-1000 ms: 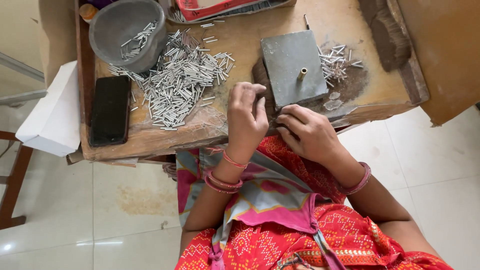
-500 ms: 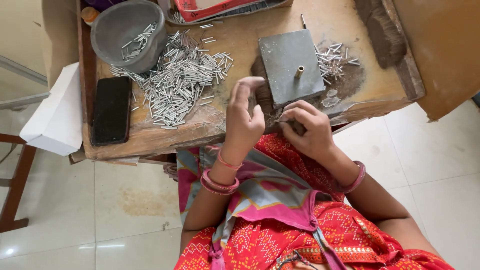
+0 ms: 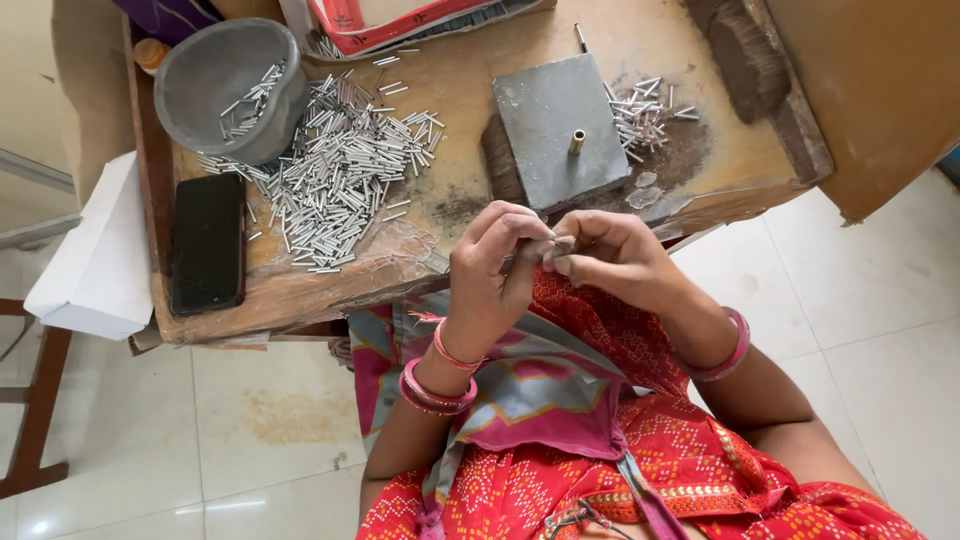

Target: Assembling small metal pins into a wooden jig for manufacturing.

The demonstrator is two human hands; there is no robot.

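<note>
**A:** Where are your hands right now?

**B:** Both up in front of me, just off the near edge of the wooden table (image 3: pixel 600 30). My left hand (image 3: pixel 490 275) and my right hand (image 3: pixel 610 260) meet fingertip to fingertip, pinched together on something small between them. It's too tiny and too hidden by my fingers to say what it is.

**A:** And the work stuff?

**B:** The grey metal block (image 3: pixel 560 130) sits on the table just beyond my hands, with a short brass peg (image 3: pixel 577 141) standing upright on it. A small scatter of metal pins (image 3: pixel 645 110) lies right of the block. The big heap of metal pins (image 3: pixel 340 180) is spread out to the left, touching the grey bowl (image 3: pixel 200 80), which has a few pins inside too.

**A:** Anything else?

**B:** A black phone (image 3: pixel 207 243) lies flat at the table's left edge, a white box (image 3: pixel 95 265) beside it.
</note>
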